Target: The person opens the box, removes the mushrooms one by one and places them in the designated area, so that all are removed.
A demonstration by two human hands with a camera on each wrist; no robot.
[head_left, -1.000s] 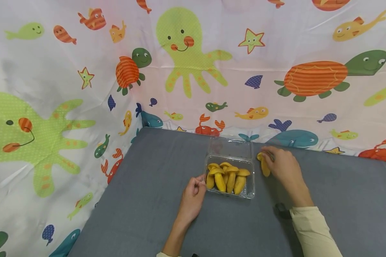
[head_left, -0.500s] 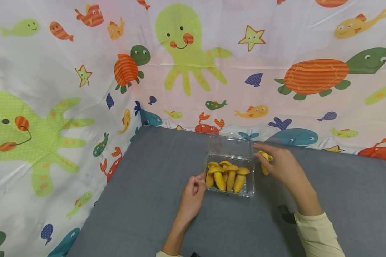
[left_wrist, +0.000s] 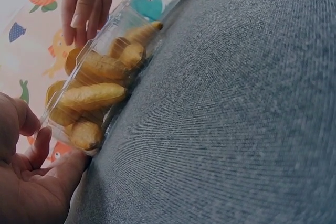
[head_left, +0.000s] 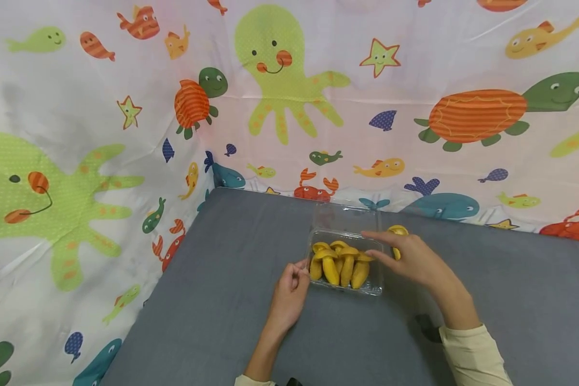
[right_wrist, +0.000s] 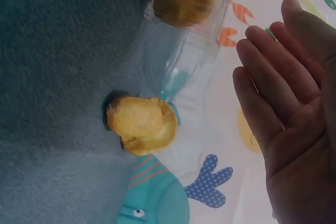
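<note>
A clear plastic clamshell box lies with its lid raised at the back, and several yellow mushrooms fill its left and middle. At the box's left edge, my left hand pinches the rim between thumb and fingers. My right hand hovers over the box's right side, fingers extended and holding nothing; the right wrist view shows its bare palm. One more mushroom lies on the table just right of the box, partly hidden by the right hand.
The grey cloth-covered table spreads around the box. A curtain printed with sea animals stands along the back and left edges, close behind the lid. A dark shadow falls beneath the right forearm.
My right hand has let go of the lone mushroom beside the box and moved left over the box's right side. The left hand keeps its pinch on the rim.
</note>
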